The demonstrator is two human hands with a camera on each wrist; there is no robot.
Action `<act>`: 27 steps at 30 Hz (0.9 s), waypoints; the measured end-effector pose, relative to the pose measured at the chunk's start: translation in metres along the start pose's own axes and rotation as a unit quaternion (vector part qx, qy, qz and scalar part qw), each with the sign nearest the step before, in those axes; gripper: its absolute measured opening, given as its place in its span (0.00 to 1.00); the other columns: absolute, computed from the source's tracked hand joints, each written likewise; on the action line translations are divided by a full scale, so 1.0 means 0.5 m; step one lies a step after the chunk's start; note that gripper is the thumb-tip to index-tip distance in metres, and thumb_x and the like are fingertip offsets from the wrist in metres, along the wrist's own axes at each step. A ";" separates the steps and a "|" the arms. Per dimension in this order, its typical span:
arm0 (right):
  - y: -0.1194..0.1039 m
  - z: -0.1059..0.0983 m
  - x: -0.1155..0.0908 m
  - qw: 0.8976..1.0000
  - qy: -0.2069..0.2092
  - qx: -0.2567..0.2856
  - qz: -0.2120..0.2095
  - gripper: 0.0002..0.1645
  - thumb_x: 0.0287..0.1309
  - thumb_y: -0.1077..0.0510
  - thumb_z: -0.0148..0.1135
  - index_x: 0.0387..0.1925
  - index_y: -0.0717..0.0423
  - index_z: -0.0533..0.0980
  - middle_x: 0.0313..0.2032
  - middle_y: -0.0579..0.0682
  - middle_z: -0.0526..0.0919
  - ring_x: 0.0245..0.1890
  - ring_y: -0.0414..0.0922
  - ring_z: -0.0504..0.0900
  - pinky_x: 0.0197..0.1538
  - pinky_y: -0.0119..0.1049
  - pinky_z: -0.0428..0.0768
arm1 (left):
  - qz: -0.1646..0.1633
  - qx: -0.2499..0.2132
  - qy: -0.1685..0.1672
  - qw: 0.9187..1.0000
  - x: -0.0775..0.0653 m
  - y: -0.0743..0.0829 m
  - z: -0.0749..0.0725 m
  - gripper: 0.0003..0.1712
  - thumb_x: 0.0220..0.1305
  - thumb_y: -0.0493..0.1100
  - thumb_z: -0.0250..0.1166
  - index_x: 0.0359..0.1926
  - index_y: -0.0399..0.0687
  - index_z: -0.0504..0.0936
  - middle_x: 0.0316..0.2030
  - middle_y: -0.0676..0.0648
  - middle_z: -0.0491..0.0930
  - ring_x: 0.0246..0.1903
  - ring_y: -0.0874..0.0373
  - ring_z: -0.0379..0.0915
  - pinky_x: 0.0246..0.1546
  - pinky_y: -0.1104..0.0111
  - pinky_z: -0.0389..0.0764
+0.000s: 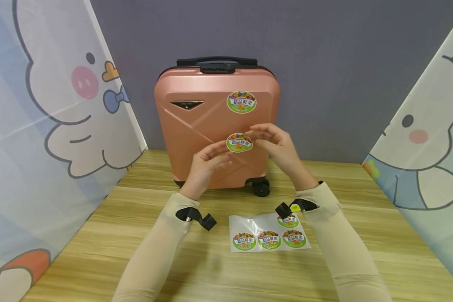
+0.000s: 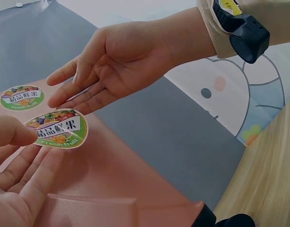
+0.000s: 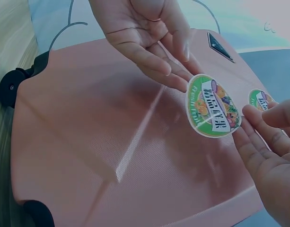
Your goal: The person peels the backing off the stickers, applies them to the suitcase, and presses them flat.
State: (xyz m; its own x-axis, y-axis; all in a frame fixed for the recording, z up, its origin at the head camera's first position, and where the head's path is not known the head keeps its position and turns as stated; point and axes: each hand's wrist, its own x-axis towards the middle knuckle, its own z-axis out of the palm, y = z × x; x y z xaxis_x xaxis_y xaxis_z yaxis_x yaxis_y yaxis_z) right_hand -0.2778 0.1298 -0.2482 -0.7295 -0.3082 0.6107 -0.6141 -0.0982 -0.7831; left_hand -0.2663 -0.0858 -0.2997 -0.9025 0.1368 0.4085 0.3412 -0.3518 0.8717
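Observation:
An oval "Fresh Fruit" sticker (image 1: pixel 239 142) is between the two hands, in front of the face of a pink suitcase (image 1: pixel 185 147). My left hand (image 1: pixel 207 165) has its extended fingers at the sticker's left edge; its thumb stands apart from them in the right wrist view. Opposite it, my right hand (image 1: pixel 277 149) has its fingertips at the sticker's right edge, with the thumb held apart. A matching sticker (image 1: pixel 241 102) sits higher on the suitcase, right of a dark triangular badge (image 1: pixel 186 105).
A glossy sheet (image 1: pixel 254 222) bearing several more fruit stickers lies on the wooden table (image 1: pixel 117 235) in front of the suitcase. The suitcase stands upright on black wheels (image 1: pixel 261 187) against a grey panel (image 1: pixel 324 84). Cartoon-printed cloths (image 1: pixel 7 138) flank both sides.

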 end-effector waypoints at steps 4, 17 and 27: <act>0.003 0.005 0.009 1.000 0.011 0.021 -0.016 0.16 0.64 0.77 0.52 0.53 0.76 0.72 0.44 0.46 0.86 0.49 0.42 0.82 0.55 0.35 0.78 | 0.015 -0.011 0.001 1.000 0.005 0.008 0.001 0.24 0.66 0.25 0.59 0.63 0.27 0.72 0.44 0.50 0.84 0.49 0.52 0.80 0.47 0.60 0.83; 0.007 0.033 0.036 0.997 0.011 0.051 -0.057 0.14 0.63 0.78 0.53 0.50 0.79 0.72 0.47 0.53 0.85 0.50 0.43 0.83 0.57 0.39 0.79 | 0.053 -0.053 0.016 0.997 0.008 0.021 -0.009 0.26 0.65 0.22 0.55 0.65 0.25 0.69 0.48 0.49 0.83 0.49 0.54 0.79 0.49 0.62 0.82; 0.011 0.048 0.055 0.996 0.015 0.043 -0.079 0.15 0.62 0.78 0.53 0.50 0.82 0.71 0.46 0.51 0.85 0.50 0.42 0.82 0.57 0.41 0.79 | 0.077 -0.048 0.027 0.995 0.014 0.038 -0.015 0.25 0.65 0.20 0.54 0.64 0.25 0.71 0.48 0.49 0.83 0.48 0.56 0.80 0.49 0.63 0.82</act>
State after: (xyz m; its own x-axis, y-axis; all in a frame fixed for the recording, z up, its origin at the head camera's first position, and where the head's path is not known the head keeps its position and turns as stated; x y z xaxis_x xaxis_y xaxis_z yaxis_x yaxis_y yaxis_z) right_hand -0.2939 0.0984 -0.2385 -0.6354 -0.2544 0.7291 -0.6949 -0.2236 -0.6835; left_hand -0.2683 -0.0985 -0.2822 -0.8550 0.0242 0.5181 0.4530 -0.4516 0.7686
